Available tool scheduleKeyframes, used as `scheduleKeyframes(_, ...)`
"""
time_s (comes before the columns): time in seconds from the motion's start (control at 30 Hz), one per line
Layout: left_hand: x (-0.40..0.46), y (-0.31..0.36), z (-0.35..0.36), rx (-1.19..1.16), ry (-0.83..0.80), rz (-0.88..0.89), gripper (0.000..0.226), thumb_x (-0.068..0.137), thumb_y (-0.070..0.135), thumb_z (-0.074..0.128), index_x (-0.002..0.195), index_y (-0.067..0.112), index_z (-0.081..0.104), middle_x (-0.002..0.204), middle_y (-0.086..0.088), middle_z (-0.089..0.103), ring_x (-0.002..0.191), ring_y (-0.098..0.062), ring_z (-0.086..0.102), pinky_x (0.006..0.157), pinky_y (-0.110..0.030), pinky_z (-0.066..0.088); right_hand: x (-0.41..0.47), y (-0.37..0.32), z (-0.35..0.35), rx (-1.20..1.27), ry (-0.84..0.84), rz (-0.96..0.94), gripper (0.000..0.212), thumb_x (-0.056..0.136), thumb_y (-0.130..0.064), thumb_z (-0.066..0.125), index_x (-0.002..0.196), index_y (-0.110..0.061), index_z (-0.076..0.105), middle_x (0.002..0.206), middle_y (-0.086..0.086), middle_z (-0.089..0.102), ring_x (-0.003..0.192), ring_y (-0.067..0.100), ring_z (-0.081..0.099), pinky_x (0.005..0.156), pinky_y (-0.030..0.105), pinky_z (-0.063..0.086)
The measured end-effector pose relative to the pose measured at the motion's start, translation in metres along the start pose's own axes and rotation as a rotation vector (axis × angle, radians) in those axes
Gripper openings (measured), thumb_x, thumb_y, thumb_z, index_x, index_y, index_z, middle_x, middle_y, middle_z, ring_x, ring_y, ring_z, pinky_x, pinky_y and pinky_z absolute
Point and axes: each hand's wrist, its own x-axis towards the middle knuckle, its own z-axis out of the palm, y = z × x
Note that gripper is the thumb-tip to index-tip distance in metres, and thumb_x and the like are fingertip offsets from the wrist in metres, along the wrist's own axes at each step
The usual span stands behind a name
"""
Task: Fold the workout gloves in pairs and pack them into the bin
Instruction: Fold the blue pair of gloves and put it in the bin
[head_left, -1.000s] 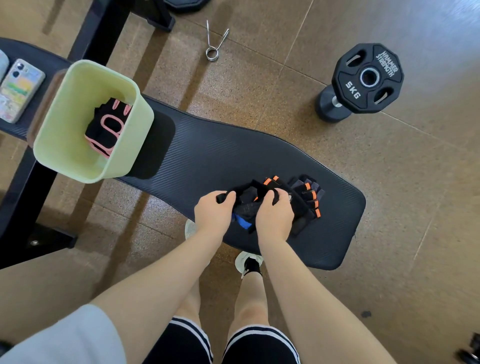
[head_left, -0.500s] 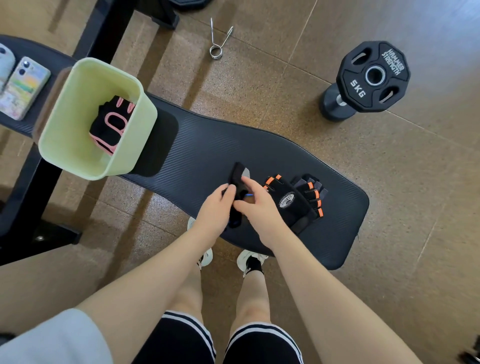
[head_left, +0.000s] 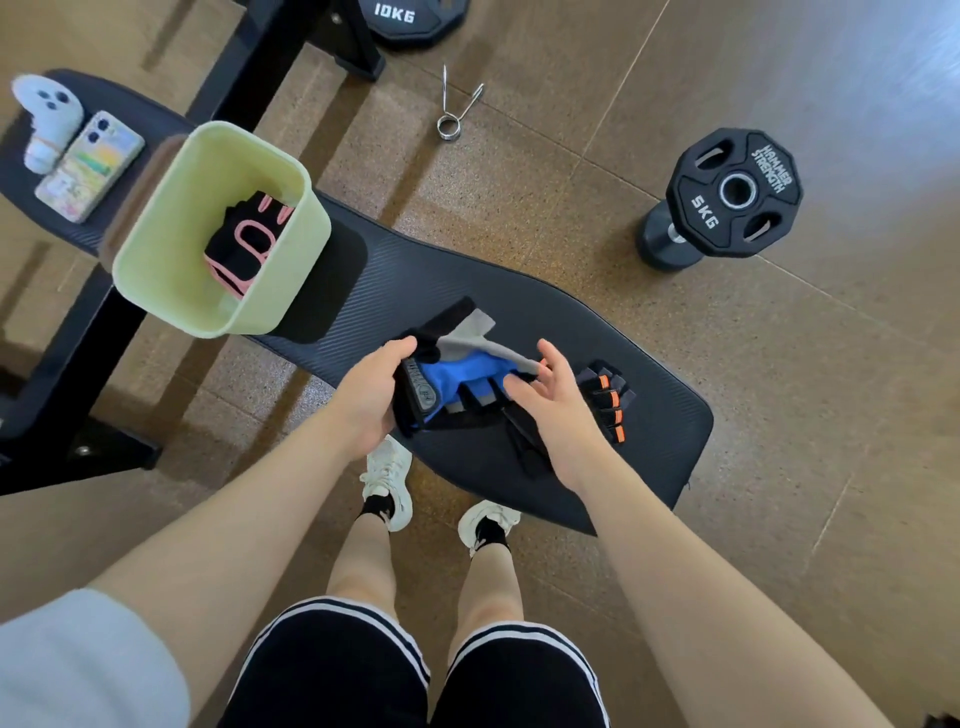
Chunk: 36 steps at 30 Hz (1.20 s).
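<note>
A blue, grey and black workout glove (head_left: 462, 376) is held just above the black padded bench (head_left: 597, 338). My left hand (head_left: 371, 397) grips its wrist end. My right hand (head_left: 553, 395) is spread with its fingers touching the glove's finger end. To the right, black gloves with orange finger tips (head_left: 608, 400) lie on the bench, partly hidden under my right hand. A pale green bin (head_left: 171, 260) stands at the bench's left end with a black and pink glove pair (head_left: 247, 239) inside.
A 5 kg dumbbell (head_left: 727, 197) stands on the floor at the right, a 10 kg plate (head_left: 410, 18) at the top, and a metal spring clip (head_left: 457, 106) lies between them. Two phones (head_left: 88, 166) rest on a second pad at left. My feet (head_left: 389, 480) are under the bench edge.
The blue glove has been pulled out from the pile and lifted to the left, opened flat between both hands. The orange-tipped gloves stay on the bench. The camera tilted upward.
</note>
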Motion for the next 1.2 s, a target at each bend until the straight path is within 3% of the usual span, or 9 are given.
scheduleKeyframes(0.13,-0.020,0.002,-0.005,0.013,-0.022,0.053,0.030,0.095,0.035,0.041,0.105,0.018,0.064,0.107,-0.002,0.069,0.098,-0.016,0.066,0.087,-0.032,0.051,-0.008,-0.018,0.010,-0.154,0.032,-0.186,0.010,0.088,-0.022,0.059,0.095,-0.027,0.065,0.121,0.008,0.058,0.108,0.022,0.057,0.100,0.040,0.046)
scheduleKeyframes(0.23,-0.034,0.005,-0.010,0.019,0.026,0.098,0.041,0.092,0.041,0.043,0.119,0.014,0.058,0.120,-0.006,0.065,0.109,-0.020,0.063,0.097,-0.038,0.048,-0.014,-0.033,0.015,-0.381,0.164,-0.284,0.024,0.089,-0.030,0.057,0.090,-0.009,0.066,0.110,0.010,0.061,0.095,0.023,0.060,0.088,0.042,0.050)
scheduleKeyframes(0.33,-0.043,0.004,-0.013,-0.060,0.034,0.097,0.034,0.096,0.036,0.038,0.108,0.014,0.061,0.110,-0.005,0.069,0.097,-0.018,0.066,0.082,-0.031,0.053,-0.018,-0.048,0.016,-0.152,-0.026,-0.130,0.016,0.090,-0.026,0.056,0.089,-0.014,0.067,0.098,0.018,0.067,0.094,0.034,0.064,0.083,0.051,0.053)
scheduleKeyframes(0.47,-0.049,-0.001,-0.012,-0.160,-0.021,0.056,0.033,0.097,0.036,0.036,0.101,0.017,0.063,0.101,0.000,0.070,0.094,-0.015,0.067,0.076,-0.029,0.053,-0.010,-0.056,0.011,-0.182,-0.029,-0.135,0.006,0.085,-0.019,0.064,0.088,-0.013,0.065,0.088,0.011,0.063,0.083,0.025,0.060,0.072,0.037,0.051)
scheduleKeyframes(0.6,-0.050,-0.006,-0.019,-0.269,-0.034,0.056,0.037,0.097,0.040,0.034,0.104,0.018,0.063,0.102,-0.001,0.070,0.095,-0.017,0.066,0.075,-0.030,0.052,-0.002,-0.046,0.019,-0.523,0.048,-0.165,0.047,0.083,-0.027,0.067,0.124,-0.015,0.048,0.112,0.005,0.056,0.103,0.021,0.054,0.079,0.028,0.045)
scheduleKeyframes(0.67,-0.049,-0.006,-0.025,-0.316,-0.039,0.062,0.037,0.096,0.042,0.036,0.100,0.019,0.065,0.101,-0.002,0.071,0.093,-0.017,0.067,0.076,-0.033,0.051,-0.003,-0.042,0.024,-0.336,0.002,-0.110,0.075,0.081,-0.038,0.066,0.142,-0.025,0.025,0.143,0.001,0.038,0.130,0.020,0.038,0.099,0.031,0.036)
scheduleKeyframes(0.77,-0.050,-0.002,-0.038,-0.367,-0.038,0.071,0.035,0.094,0.042,0.039,0.091,0.020,0.065,0.079,0.000,0.076,0.073,-0.015,0.072,0.070,-0.033,0.051,0.000,-0.039,0.035,-0.029,-0.138,0.050,0.090,0.073,-0.046,0.071,0.145,-0.031,0.018,0.147,-0.005,0.035,0.135,0.022,0.036,0.112,0.044,0.031)
scheduleKeyframes(0.93,-0.048,0.010,-0.071,-0.435,-0.015,0.096,0.034,0.094,0.041,0.040,0.094,0.020,0.067,0.088,-0.001,0.076,0.084,-0.017,0.070,0.082,-0.036,0.051,0.011,-0.066,0.075,0.123,-0.335,0.183,0.041,0.090,-0.034,0.055,0.125,-0.013,0.054,0.125,0.007,0.062,0.113,0.024,0.060,0.100,0.044,0.047)
scheduleKeyframes(1.2,-0.005,0.049,-0.139,-0.073,0.211,0.284,0.041,0.084,0.012,0.063,0.119,0.022,0.045,0.115,-0.004,0.058,0.106,-0.018,0.060,0.091,-0.038,0.052,0.068,-0.121,0.162,-0.143,-0.086,-0.007,0.003,0.090,-0.015,0.057,0.091,-0.016,0.060,0.094,0.006,0.060,0.080,0.020,0.060,0.054,0.034,0.057)
